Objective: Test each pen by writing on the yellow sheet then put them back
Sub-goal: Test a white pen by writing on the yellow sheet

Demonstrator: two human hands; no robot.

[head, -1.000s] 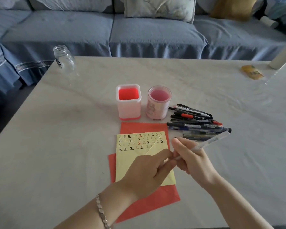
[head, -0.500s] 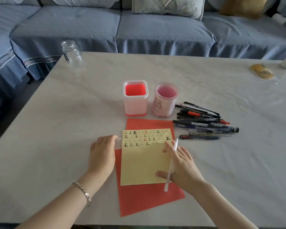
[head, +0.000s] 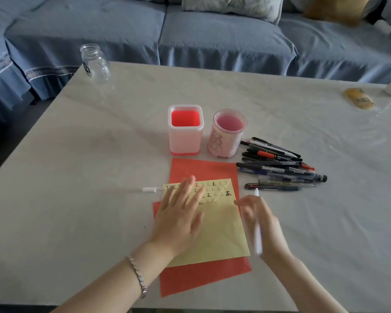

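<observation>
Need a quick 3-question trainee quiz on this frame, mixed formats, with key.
1. True or false: the left hand lies flat on the yellow sheet.
2. Fill in: the right hand holds a ____ pen.
3. Where is the pen cap?
A. in the right hand
B. on the table, just left of the yellow sheet
C. under the left hand

Key: 1 true; 2 white; 3 B.
</observation>
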